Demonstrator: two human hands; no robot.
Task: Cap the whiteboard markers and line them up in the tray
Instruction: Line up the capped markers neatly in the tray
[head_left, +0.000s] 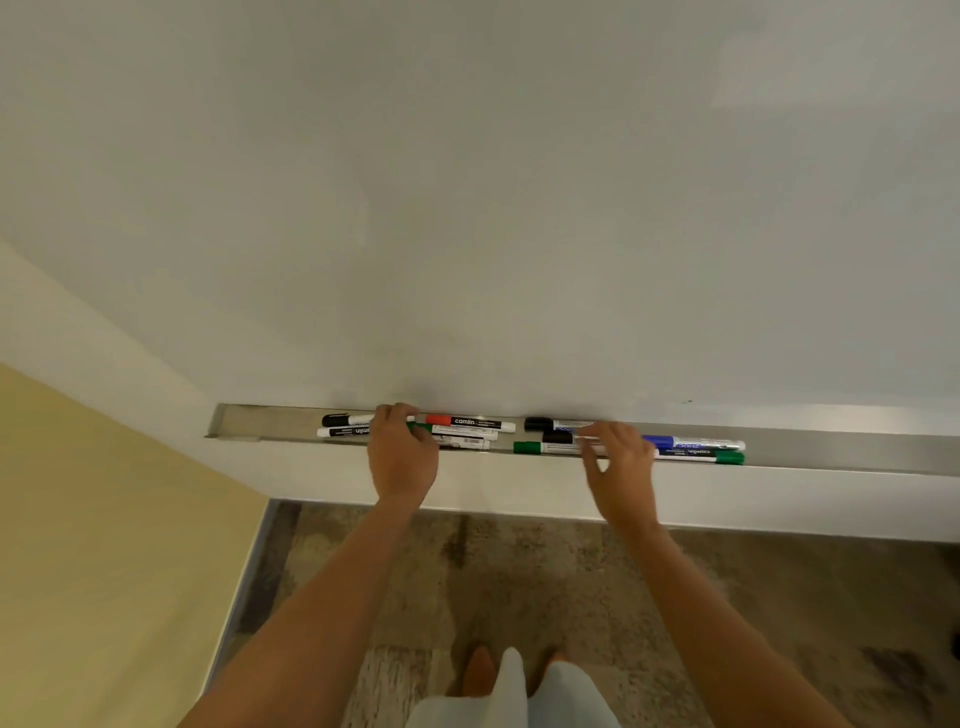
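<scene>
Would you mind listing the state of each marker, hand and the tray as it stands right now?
Tray: holds markers lying flat, some overlapping.
Red-capped marker: capped, untouched.
Blue-capped marker: capped, untouched.
Left hand: fingers curled over markers; grip unclear.
Right hand: fingers spread, reaching markers.

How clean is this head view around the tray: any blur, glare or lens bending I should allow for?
Head view: wide-angle bending curves the tray edge and wall lines; soft, even light, no hard glare on the whiteboard, only a faint shadow above the left hand; right hand fingers slightly motion-blurred; marker print mostly too soft to read, though the red marker label is legible.
</scene>
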